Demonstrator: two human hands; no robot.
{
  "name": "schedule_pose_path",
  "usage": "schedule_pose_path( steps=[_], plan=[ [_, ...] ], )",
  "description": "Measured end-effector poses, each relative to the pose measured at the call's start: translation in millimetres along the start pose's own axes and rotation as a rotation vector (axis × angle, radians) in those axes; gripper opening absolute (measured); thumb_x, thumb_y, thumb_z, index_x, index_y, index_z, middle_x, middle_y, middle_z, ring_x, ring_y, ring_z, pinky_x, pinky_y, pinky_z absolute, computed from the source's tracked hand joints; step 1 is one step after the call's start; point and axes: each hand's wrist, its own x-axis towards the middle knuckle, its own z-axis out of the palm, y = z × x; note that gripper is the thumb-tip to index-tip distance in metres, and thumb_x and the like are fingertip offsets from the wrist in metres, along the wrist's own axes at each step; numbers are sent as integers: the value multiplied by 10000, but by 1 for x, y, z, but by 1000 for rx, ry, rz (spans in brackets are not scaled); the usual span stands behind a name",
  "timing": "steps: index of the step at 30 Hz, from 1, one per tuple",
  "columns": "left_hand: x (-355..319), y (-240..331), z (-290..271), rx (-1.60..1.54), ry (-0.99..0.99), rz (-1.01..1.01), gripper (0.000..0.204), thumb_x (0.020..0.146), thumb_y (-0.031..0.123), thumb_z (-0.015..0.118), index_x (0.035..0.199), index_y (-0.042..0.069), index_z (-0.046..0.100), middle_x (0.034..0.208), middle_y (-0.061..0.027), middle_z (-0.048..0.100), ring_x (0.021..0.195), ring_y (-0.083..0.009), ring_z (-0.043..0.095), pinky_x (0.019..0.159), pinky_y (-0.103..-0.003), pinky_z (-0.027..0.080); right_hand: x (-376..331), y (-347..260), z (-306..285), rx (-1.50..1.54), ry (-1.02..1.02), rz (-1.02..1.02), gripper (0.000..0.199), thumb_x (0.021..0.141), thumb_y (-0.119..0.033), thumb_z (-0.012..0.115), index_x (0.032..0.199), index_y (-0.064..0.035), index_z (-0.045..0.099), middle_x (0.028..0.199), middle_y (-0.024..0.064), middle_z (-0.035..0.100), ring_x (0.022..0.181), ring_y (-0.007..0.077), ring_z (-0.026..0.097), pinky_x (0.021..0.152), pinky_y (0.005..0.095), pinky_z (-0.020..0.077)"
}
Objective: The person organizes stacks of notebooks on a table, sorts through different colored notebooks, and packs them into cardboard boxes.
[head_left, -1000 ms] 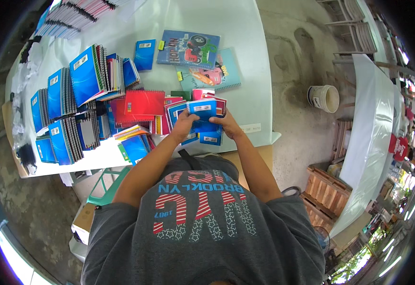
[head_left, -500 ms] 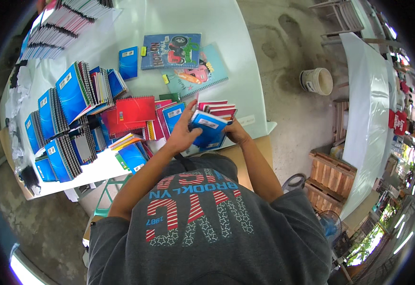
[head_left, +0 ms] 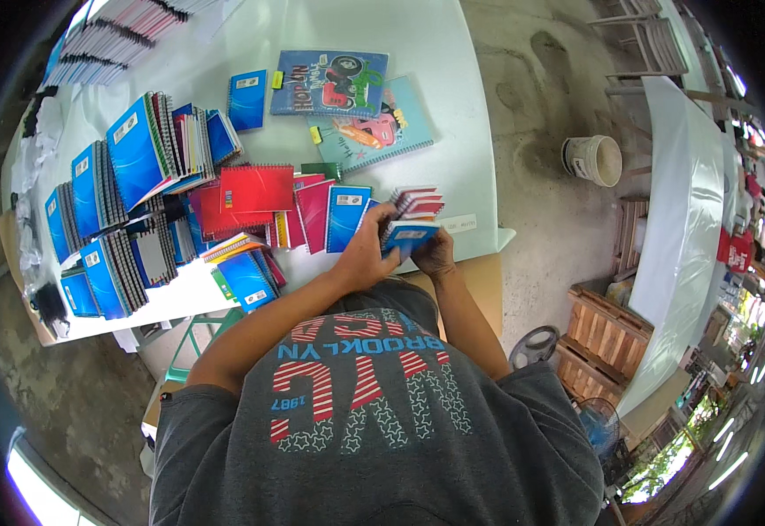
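A blue spiral notebook is held close to my body at the table's near edge, tilted so that little of its cover shows. My left hand grips its left side, fingers and thumb around it. From the right, my right hand is closed on the other side; its fingertips are partly hidden. Just beyond are several stacked red-covered spiral notebooks; whether they touch the held one I cannot tell. Left of my left hand lies another blue notebook, beside a magenta notebook.
Red notebooks and rows of blue spiral notebooks cover the left of the white table. Two larger illustrated notebooks, one dark blue and one light teal, lie farther back. A bucket and wooden crates stand at the right.
Both hands have brought the blue notebook into a steeper tilt, so less of its cover shows. My left hand sits lower beside it. The whole view has shifted slightly.
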Motion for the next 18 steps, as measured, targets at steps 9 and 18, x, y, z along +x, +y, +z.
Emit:
schedule_pose_path(
  steps=[9, 18],
  plan=[
    [5, -21, -14, -49, 22, -19, 606, 581, -27, 697, 1112, 75, 424, 1161, -145, 488, 1141, -341, 452, 998, -405, 337, -15, -40, 92, -790, 18, -341, 501, 713, -156, 742, 1111, -97, 443, 1197, 96, 508, 1165, 262, 457, 1006, 433, 348],
    [46, -35, -15, 27, 87, 355, 560, 635, -61, 705, 1098, 83, 427, 1181, -154, 498, 1166, -334, 464, 987, -393, 363, 31, -49, 62, -1126, -80, -763, 601, 612, 60, 735, 1095, -107, 419, 1178, 122, 517, 1224, 292, 416, 1077, 447, 252]
  ],
)
